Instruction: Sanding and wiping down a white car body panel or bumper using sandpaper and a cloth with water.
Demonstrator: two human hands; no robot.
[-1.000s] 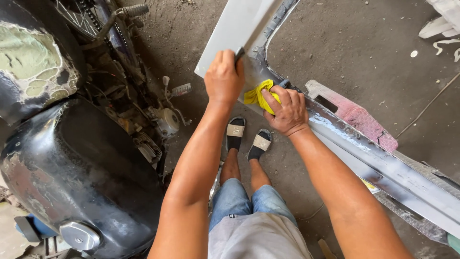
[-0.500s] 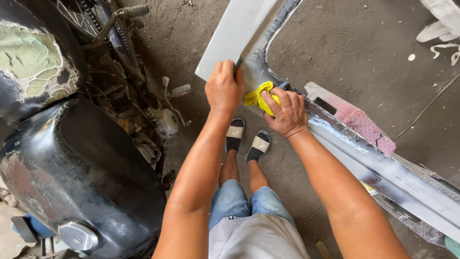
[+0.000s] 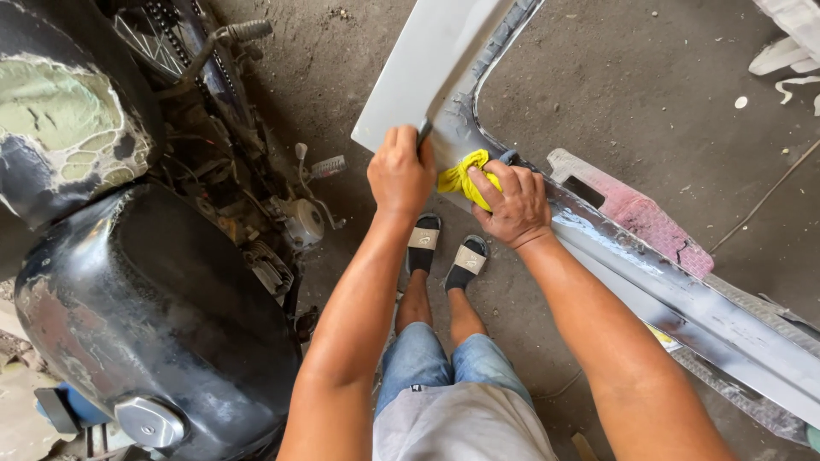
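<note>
A long grey car-body panel (image 3: 444,51) lies across the concrete floor, with bare scraped metal along its lower run (image 3: 683,299). My left hand (image 3: 400,173) grips the panel's near edge, and a thin dark tool tip (image 3: 424,132) shows just above its fingers. My right hand (image 3: 512,201) presses a crumpled yellow cloth (image 3: 459,177) against the panel's curved corner, right beside the left hand. My feet in dark sandals (image 3: 446,249) stand directly below the hands.
A black motorcycle with a worn fuel tank (image 3: 145,316) and exposed engine (image 3: 282,222) stands close on the left. A pink sanding block (image 3: 636,209) rests on the panel to the right. White scraps (image 3: 781,55) lie at the top right.
Both hands stay on the panel's corner; the left hand has slid slightly down the edge, and the right hand keeps the yellow cloth in almost the same spot.
</note>
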